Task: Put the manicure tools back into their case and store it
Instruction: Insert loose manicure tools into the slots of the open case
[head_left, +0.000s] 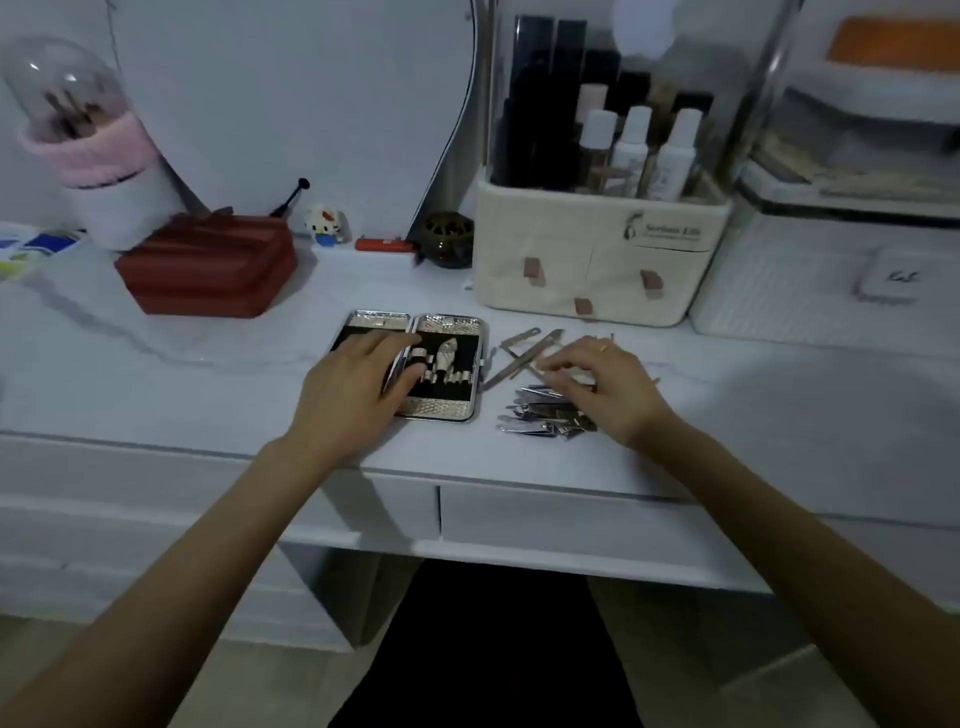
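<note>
The manicure case (451, 326) lies open on the white desk, silver-rimmed with a black lining, and one tool (447, 354) sits strapped in its right half. My left hand (358, 384) lies over the case's left half, with a slim metal tool (396, 370) held between thumb and fingers. To the right lies a pile of loose metal clippers and tools (545, 413), and several thin tools (519, 348) lie crossed behind it. My right hand (592, 384) hovers on the pile, fingers curled down onto the tools; what its fingertips hold is hidden.
A cream cosmetics organiser (597, 260) with bottles stands right behind the tools, and a white box (831, 280) is beside it. A red box (208, 265), a brush holder (104, 171) and a mirror (291, 104) stand at the back left. Drawers (545, 519) sit under the desk edge.
</note>
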